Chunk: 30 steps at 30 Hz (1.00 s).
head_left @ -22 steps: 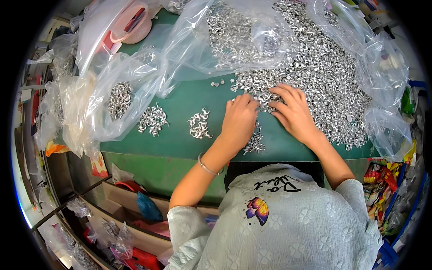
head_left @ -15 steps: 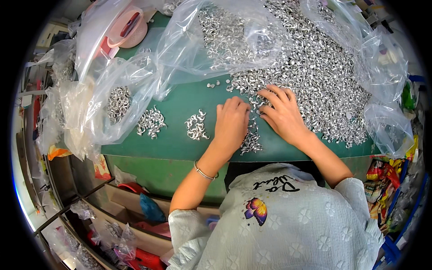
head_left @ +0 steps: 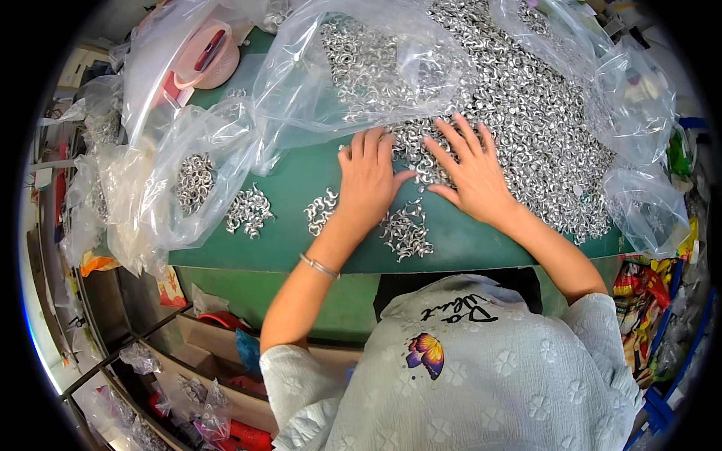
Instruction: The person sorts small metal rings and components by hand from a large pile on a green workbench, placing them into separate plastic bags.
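My right hand is open, fingers spread over the near left edge of a large heap of small, curved silver metal pieces. Flat on the green tabletop to its left lies my left hand, fingers stretched away from me and thumb apart. Its fingertips are close to a few pieces at the heap's edge; whatever is under the palm is hidden. Between my wrists, nearer to me, sits a small pile of the same pieces. Another small pile is partly covered by my left wrist, and a third stands farther left.
A clear plastic bag with metal pieces inside lies at the left. Clear plastic sheeting covers part of the heap. A pink basket holding a dark red object stands far left. Below the table's left side are open drawers.
Both hands have moved away from me, and their fingers have straightened out. My left hand has also shifted left, uncovering more of the small pile between the wrists, which looks more spread out.
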### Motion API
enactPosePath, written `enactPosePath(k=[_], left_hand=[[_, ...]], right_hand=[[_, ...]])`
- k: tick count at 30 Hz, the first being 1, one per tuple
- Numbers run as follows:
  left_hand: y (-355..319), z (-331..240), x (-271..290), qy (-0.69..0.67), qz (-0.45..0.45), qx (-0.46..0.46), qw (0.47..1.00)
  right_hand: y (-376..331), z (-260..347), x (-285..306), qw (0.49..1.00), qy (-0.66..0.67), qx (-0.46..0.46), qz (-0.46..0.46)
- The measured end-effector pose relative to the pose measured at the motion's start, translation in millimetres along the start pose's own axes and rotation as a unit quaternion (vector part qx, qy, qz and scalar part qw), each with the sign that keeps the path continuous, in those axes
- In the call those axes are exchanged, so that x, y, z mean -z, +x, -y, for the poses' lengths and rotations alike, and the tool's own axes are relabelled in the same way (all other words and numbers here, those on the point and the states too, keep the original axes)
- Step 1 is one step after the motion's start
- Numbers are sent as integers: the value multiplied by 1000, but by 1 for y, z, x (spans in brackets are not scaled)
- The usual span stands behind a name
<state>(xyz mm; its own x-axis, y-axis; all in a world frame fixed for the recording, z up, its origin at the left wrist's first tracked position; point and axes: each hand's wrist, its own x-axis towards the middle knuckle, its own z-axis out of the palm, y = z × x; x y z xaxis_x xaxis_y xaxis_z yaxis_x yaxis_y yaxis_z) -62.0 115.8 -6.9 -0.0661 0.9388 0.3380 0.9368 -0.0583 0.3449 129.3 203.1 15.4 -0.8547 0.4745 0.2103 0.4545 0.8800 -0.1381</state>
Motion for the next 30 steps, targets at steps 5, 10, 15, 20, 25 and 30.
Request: enactPosePath(k=[5,10,15,20,25,30], left_hand=[[18,22,-14,70,5,-65,995],[38,40,-15,108,11,-57,992],[49,49,-8,67,-2,-23,997],[55,61,3,-40,-57,-11,997],[11,31,20,-65,26,78,995],[-21,21,33,-4,-19,113,993]], right_hand=[[17,-3,-11,1000,-5,10,-22],[38,6,-20,997,-56,3,-44],[74,0,-40,993,-42,30,-105],[118,-15,-42,979,55,63,-185],[121,-19,-26,978,110,29,-175],[71,8,-11,995,63,-22,-79]])
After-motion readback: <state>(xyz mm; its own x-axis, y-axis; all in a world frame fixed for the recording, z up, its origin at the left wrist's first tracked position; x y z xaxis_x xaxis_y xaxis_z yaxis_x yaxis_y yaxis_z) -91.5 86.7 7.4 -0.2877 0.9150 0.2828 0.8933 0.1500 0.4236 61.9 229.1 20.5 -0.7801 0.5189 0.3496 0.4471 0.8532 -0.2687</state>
